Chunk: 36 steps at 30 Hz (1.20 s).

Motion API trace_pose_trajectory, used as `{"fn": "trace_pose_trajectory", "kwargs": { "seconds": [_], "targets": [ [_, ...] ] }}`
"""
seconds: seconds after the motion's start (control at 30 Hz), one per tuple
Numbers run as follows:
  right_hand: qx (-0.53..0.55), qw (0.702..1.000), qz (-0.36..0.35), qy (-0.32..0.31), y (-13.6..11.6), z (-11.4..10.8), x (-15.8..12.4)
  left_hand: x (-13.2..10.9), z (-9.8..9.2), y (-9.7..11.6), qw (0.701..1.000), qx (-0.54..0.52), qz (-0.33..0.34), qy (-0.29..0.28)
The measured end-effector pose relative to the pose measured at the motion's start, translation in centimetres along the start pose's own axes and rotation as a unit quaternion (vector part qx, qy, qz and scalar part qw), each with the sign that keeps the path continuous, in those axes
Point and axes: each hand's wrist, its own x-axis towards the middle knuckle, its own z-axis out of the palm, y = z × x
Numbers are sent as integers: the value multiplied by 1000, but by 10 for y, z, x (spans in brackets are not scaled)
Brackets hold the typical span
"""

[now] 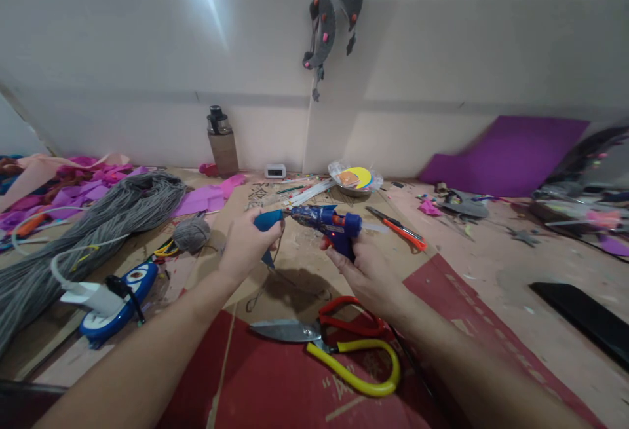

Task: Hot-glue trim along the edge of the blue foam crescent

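Note:
In the middle of the view, my right hand (pixel 361 265) is wrapped round the handle of a blue hot glue gun (pixel 327 221), whose nozzle points left. A glue stick (pixel 376 226) shows at its rear end. My left hand (pixel 248 239) pinches a small piece of blue felt (pixel 268 220), with the nozzle tip right at it; whether they touch I cannot tell. A thin cord (pixel 289 281) hangs below the felt to the cardboard. Nearer to me, large scissors (pixel 322 337) with one red and one yellow handle lie partly open on the red printed cardboard (pixel 265 390).
Grey yarn (pixel 113 219) and a blue power strip (pixel 120 304) lie left. Behind are a bottle (pixel 223 144), a small digital display (pixel 275 171) and a bowl (pixel 361 183). An orange utility knife (pixel 400 229) and a black phone-like slab (pixel 584 317) lie right. A grey crescent ornament (pixel 327 23) hangs on the partition.

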Motion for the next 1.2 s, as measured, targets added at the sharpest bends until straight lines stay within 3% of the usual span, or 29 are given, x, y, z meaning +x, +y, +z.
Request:
{"fn": "trace_pose_trajectory", "kwargs": {
  "seconds": [0.67,0.9,1.1,1.2],
  "targets": [
    [14,1000,-15,-7,1,1,0,2,-2,-3,1000,-17,14,10],
    [41,999,-2,13,-1,0,0,0,-1,-3,999,-41,-4,-18],
    [210,972,104,25,13,-7,14,3,4,-9,980,-183,-44,-62],
    [184,966,180,-7,37,-9,27,4,6,-9,968,-233,-57,-77]
  ]
}}
